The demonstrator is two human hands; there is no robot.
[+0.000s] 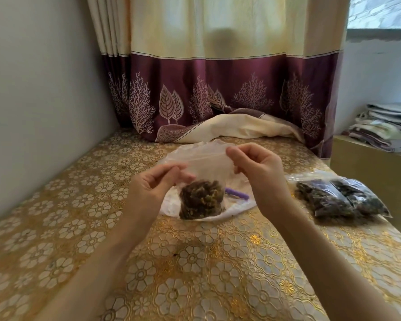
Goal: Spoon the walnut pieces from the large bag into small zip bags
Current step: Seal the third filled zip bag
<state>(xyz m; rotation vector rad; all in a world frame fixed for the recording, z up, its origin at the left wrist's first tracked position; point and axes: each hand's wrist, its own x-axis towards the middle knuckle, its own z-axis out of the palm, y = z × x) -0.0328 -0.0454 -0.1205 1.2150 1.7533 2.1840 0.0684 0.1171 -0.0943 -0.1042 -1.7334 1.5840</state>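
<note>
Near the camera is the table [195, 274] with a gold flower cover. Above it, the left hand [148, 193] and right hand [257, 172] each pinch a top corner of a small zip bag [202, 181] with walnut pieces [200, 200] at its bottom. Behind it lies the large bag [195, 149]. Two filled bags [340, 200] lie to the right.

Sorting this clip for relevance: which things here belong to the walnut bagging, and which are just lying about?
Job:
small bag, part full, pinched at its top by left hand and right hand
large bag beneath
purple spoon
filled bags, right

Lying about:
curtain
folded cloths
tablecloth
</note>
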